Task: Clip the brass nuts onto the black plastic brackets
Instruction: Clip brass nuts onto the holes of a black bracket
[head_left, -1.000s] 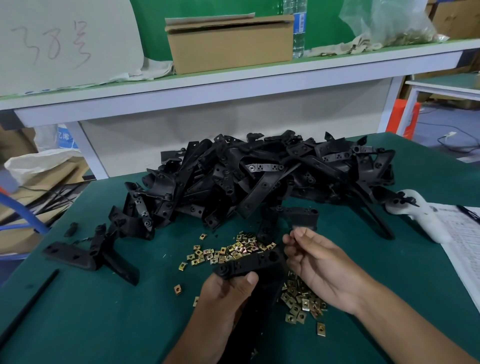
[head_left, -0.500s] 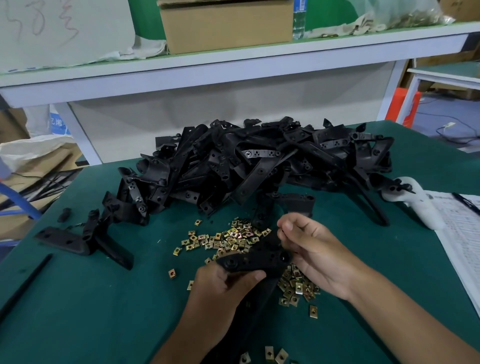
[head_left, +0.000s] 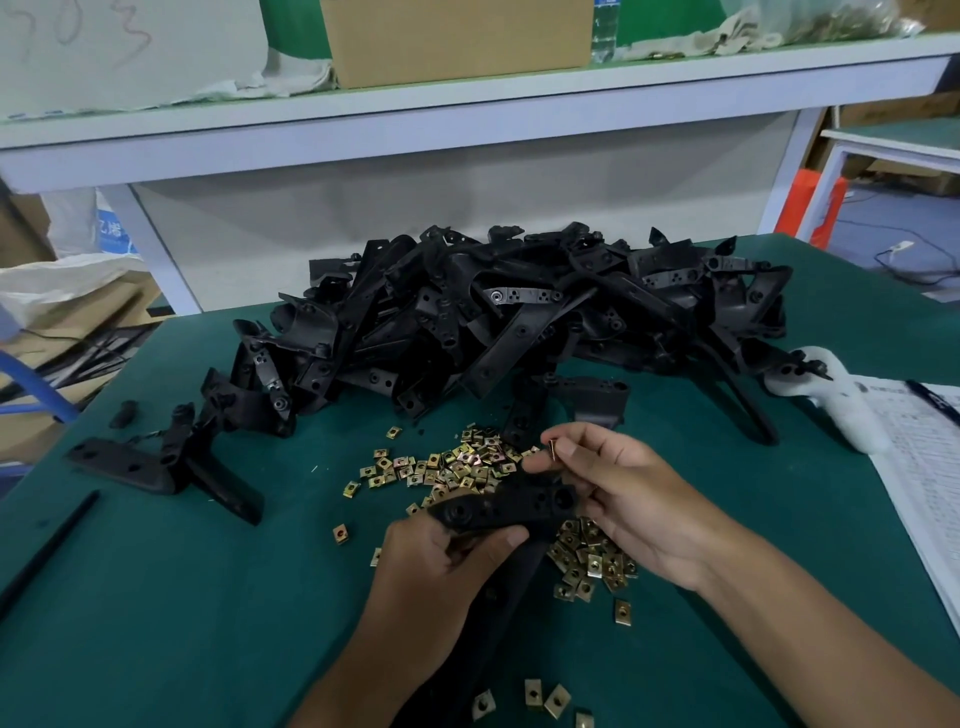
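You are at a green-topped table (head_left: 156, 597) under a white shelf (head_left: 467, 119) that carries a cardboard box (head_left: 457, 36). At the far left of the table, a lone black bracket (head_left: 156, 467) lies flat, apart from the rest, with a thin black strip (head_left: 47, 545) nearer the edge. Behind the middle rises the big heap of black plastic brackets (head_left: 519, 317), spreading nearly from side to side.

In front of the heap, the brass nuts (head_left: 447, 467) are scattered loose, with more of them lying beneath your hands and a few near the bottom edge.

Your left hand (head_left: 441, 582) grips one bracket (head_left: 504, 509) from below, thumb curled over its near edge, holding it just above the nuts. Your right hand (head_left: 634, 499) sits just beside it, touching the bracket's right end with its lower fingers; thumb and forefinger pinch a single brass nut (head_left: 554, 449) edge-on, just above the bracket and not yet on it.

To the right, a white handheld device (head_left: 841, 410) rests against the heap's edge, beside a printed paper sheet (head_left: 919, 467).
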